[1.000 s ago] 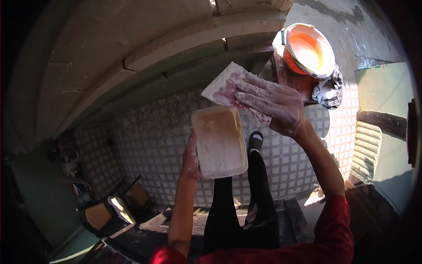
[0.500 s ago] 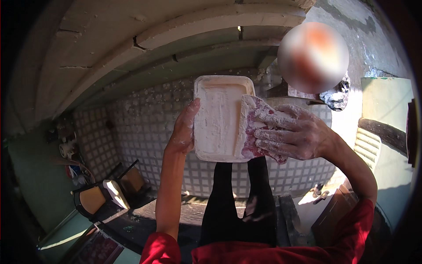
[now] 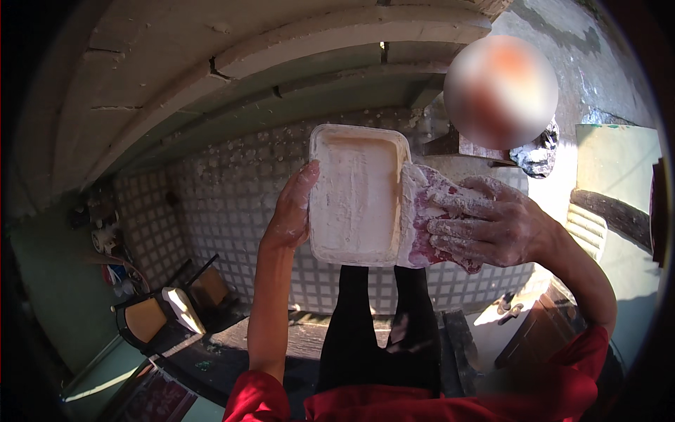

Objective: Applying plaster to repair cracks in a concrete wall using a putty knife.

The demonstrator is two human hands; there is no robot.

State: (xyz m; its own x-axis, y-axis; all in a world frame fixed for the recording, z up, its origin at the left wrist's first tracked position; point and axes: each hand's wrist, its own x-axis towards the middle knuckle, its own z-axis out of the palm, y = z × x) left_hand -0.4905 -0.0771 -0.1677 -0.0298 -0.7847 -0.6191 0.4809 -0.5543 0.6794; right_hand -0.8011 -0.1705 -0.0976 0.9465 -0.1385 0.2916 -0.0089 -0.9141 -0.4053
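My left hand (image 3: 294, 204) grips the left side of a white rectangular tray (image 3: 313, 243), which is held up in front of my legs. A layer of white, paste-like material (image 3: 357, 190) covers its bottom, with streaks running lengthwise. My right hand (image 3: 492, 221), its fingers coated white, is closed on a flat pinkish-red piece (image 3: 422, 243) with a ragged lower corner. White paste is smeared over that piece, so its exact kind cannot be told. Its straight left edge lies along the tray's right rim. The right thumb is mostly hidden.
A long pale ledge (image 3: 337, 32) curves across the top. Below lies a floor with checked tiles (image 3: 232, 204). Chairs (image 3: 144, 320) stand at lower left. At upper right, a crumpled dark-and-silver bag (image 3: 538, 151) lies beside a blurred round patch (image 3: 500, 91).
My right hand has drawn the pinkish-red piece rightward, from over the tray's inside to its right rim. The tray has shifted slightly down.
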